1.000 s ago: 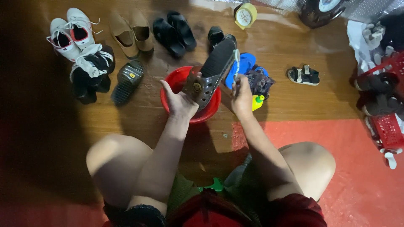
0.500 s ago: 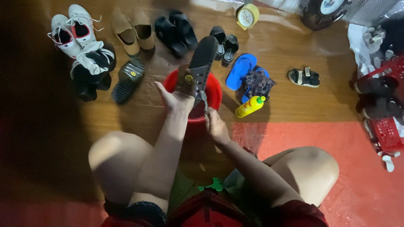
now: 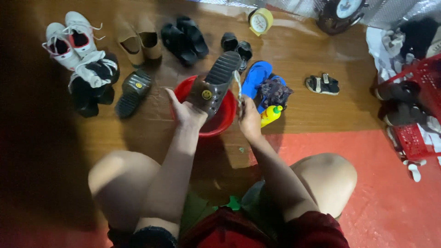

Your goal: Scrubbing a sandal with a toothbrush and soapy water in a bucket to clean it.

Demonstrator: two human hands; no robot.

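Nearest: person's bare knees either side, seated low over a brown wooden floor (image 3: pixel 321 119) that meets a red mat (image 3: pixel 390 193) on the right. Left hand (image 3: pixel 186 112) grips the heel end of a dark rubber clog with a round yellow badge (image 3: pixel 213 85), fingers wrapped around its edge; clog is tilted sole-up, toe pointing away, held over a round red plastic basin (image 3: pixel 225 121) on the floor. Right hand (image 3: pixel 249 120) is at the basin's right rim, fingers closed around something pale and thin (image 3: pixel 239 92) that runs up beside the clog; cannot tell what it is. Just right of that hand: yellow plastic bottle with a green cap (image 3: pixel 271 115) lying on its side, touching a dark crumpled cloth (image 3: pixel 274 92) and a blue flip-flop (image 3: pixel 255 78). Left of basin: single black shoe sole-up (image 3: pixel 133 92), then a black-and-white sneaker pile (image 3: pixel 92 78). Farther: white sneakers with red lining (image 3: pixel 69 39), tan flats (image 3: pixel 138 41), black slides (image 3: pixel 183 39), small black sandals (image 3: pixel 323 84), round yellow clock (image 3: pixel 260 20). Far right: red plastic crate (image 3: pixel 420 115) with dark shoes.
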